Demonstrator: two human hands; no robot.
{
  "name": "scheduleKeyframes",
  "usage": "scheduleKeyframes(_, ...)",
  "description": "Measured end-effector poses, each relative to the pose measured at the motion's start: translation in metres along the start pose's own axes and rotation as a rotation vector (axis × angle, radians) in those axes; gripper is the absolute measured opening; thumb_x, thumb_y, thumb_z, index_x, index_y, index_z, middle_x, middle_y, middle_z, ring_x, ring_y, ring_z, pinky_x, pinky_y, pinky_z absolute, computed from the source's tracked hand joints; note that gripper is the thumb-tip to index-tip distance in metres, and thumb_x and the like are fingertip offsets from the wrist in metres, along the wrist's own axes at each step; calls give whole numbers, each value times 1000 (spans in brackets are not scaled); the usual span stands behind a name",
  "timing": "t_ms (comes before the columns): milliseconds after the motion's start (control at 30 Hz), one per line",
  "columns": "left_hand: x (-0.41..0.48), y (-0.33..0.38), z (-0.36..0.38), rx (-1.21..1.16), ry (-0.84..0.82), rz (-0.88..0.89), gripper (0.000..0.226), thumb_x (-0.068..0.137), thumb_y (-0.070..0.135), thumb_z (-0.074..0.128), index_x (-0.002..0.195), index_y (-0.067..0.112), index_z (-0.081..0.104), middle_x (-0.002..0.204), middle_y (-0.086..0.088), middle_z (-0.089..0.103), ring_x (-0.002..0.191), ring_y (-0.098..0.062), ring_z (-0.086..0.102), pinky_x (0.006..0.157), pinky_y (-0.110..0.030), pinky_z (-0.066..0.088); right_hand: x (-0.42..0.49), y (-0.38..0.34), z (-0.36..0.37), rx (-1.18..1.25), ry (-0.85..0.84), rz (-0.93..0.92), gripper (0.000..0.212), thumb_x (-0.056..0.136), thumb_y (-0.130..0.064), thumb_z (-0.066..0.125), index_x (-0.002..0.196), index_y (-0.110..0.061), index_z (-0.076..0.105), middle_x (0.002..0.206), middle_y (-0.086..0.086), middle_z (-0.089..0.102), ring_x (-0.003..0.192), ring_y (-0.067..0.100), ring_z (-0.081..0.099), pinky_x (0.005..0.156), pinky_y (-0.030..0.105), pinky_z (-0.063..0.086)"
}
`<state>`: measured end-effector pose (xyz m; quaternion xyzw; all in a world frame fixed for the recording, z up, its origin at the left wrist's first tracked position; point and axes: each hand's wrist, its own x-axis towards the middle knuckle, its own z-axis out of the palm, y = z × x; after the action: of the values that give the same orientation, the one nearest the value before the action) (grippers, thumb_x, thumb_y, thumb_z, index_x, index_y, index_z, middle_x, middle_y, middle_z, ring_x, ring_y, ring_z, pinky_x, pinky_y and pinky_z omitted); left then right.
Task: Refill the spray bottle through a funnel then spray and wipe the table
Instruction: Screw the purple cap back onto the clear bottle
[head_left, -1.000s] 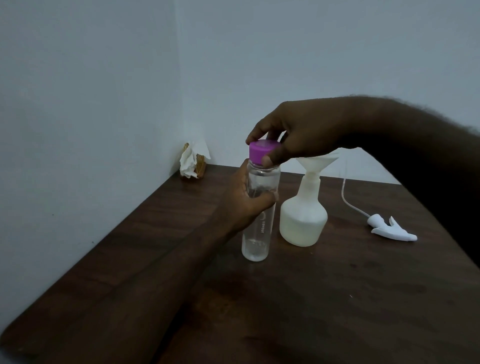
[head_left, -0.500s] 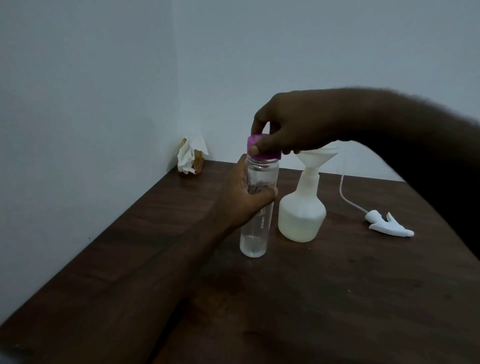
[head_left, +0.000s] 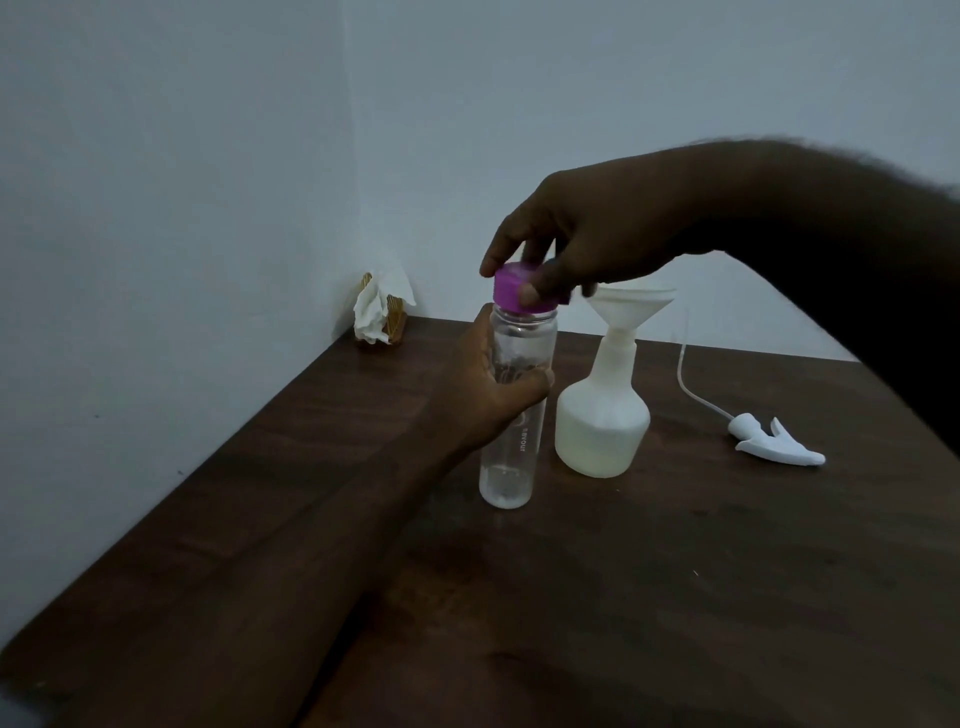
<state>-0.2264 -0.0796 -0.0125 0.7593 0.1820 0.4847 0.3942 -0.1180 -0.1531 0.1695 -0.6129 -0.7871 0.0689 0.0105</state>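
While the left hand wraps the middle of a clear bottle standing on the dark wooden table, the right hand pinches its purple cap from above. Just right of it stands the spray bottle, translucent white, squat and conical, partly filled, a white funnel seated in its neck. Its white trigger head with tube lies well apart to the right. Tissues in a holder sit in the corner.

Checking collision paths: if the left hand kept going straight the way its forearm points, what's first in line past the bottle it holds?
Past the clear bottle in the left hand, the white spray bottle likely comes next, though depth is unclear.
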Motion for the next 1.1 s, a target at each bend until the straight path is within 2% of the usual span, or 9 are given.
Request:
scheduleKeyframes(100, -1, 1, 1, 9, 8, 4, 50, 75, 29, 69, 117, 10, 52, 98, -10, 65, 89, -21, 67, 79, -31, 58, 3, -2, 2, -189, 139, 170, 66, 87, -71, 45, 88, -10, 71, 65, 5, 72, 46, 14, 64, 57, 28, 53)
scheduleKeyframes(167, -1, 2, 2, 17, 9, 5, 54, 73, 35, 67, 118, 10, 51, 98, -11, 65, 89, -23, 67, 79, -31, 58, 4, 1, 2, -258, 273, 207, 79, 88, -76, 35, 77, -6, 69, 59, 7, 69, 46, 16, 63, 56, 27, 49)
scheduleKeyframes(367, -1, 2, 1, 13, 0, -5, 54, 75, 32, 69, 122, 11, 51, 103, -8, 66, 96, -22, 67, 84, -34, 57, -3, -5, 4, -52, 113, 39, 51, 82, -62, 63, 124, -32, 62, 102, -6, 70, 68, 9, 70, 63, 28, 60)
scheduleKeyframes(500, -1, 2, 1, 3, 18, -14, 64, 70, 41, 65, 124, 11, 49, 103, -13, 65, 93, -26, 67, 82, -35, 58, -4, -3, 1, -37, -19, 37, 54, 91, -26, 69, 140, -37, 50, 89, -27, 53, 74, 9, 68, 65, 18, 50)
scheduleKeyframes(600, 0, 4, 2, 19, 13, -28, 48, 76, 30, 68, 119, 18, 50, 102, -13, 65, 92, -27, 67, 82, -37, 58, -3, 1, 2, 24, 2, 36, 53, 88, -25, 72, 138, -35, 53, 103, -17, 66, 73, 9, 73, 64, 16, 48)
scheduleKeyframes(667, 0, 3, 2, 13, 15, -31, 42, 77, 24, 66, 116, 22, 49, 103, -14, 65, 93, -27, 67, 83, -38, 58, -1, 0, 5, -3, 36, 33, 47, 86, -37, 73, 131, -30, 59, 111, -6, 71, 65, 8, 73, 70, 21, 52)
scheduleKeyframes(800, -2, 4, 4, 13, 16, -30, 52, 75, 30, 69, 121, 15, 51, 105, -7, 66, 97, -18, 67, 84, -31, 58, 5, -4, 9, -184, 155, 73, 48, 78, -60, 71, 100, -18, 69, 79, 2, 74, 67, 19, 72, 64, 32, 58)
scheduleKeyframes(900, -1, 3, 4, 61, 59, -5, 48, 81, 15, 73, 122, 16, 49, 103, 7, 62, 94, 2, 63, 80, -12, 51, 9, -9, 19, -342, 369, 150, 60, 80, -72, 60, 62, -15, 51, 60, 0, 53, 58, 16, 53, 52, 26, 37)
scheduleKeyframes(1100, -1, 3, 3, 92, 69, 26, 44, 83, 9, 74, 119, 18, 49, 102, 5, 62, 93, -1, 63, 78, -13, 51, 9, -10, 28, -336, 430, 248, 77, 78, -86, 38, 57, -13, 43, 56, 3, 49, 52, 14, 46, 51, 26, 30)
